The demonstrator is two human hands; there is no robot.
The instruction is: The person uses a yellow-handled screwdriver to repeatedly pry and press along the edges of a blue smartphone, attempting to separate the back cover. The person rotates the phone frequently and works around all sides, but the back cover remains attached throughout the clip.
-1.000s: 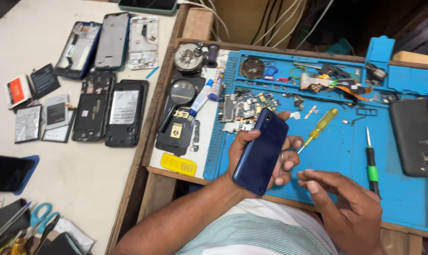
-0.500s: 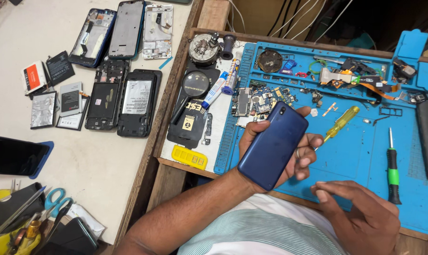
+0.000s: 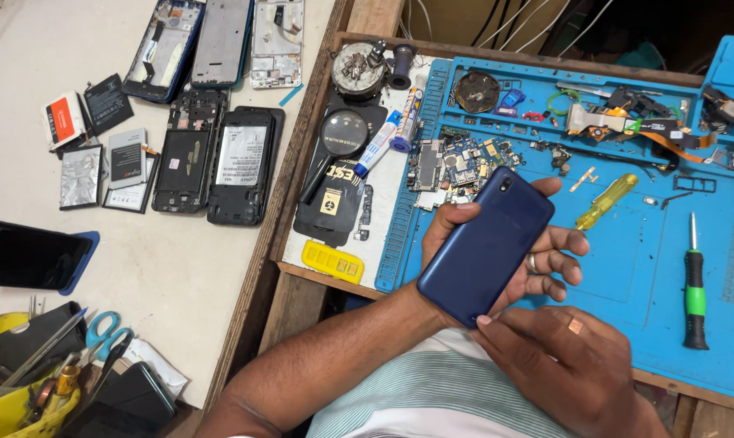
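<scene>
1. Head view: the left hand (image 3: 505,243) was curled around a dark blue smartphone (image 3: 486,246), back side up, with the thumb along its upper left edge and the fingers wrapped under its right edge, a ring on one finger.
2. The left forearm reached up from the lower left, holding the phone tilted above the blue repair mat (image 3: 650,268).
3. The right hand (image 3: 565,361) lay palm down just below the phone, fingers loosely bent, one fingertip touching the phone's lower corner; it gripped nothing.
4. A yellow-handled screwdriver (image 3: 607,202) lay on the mat just right of the phone, and a green-handled screwdriver (image 3: 694,294) farther right.
5. Loose circuit boards (image 3: 456,166) sat just above the left thumb.
</scene>
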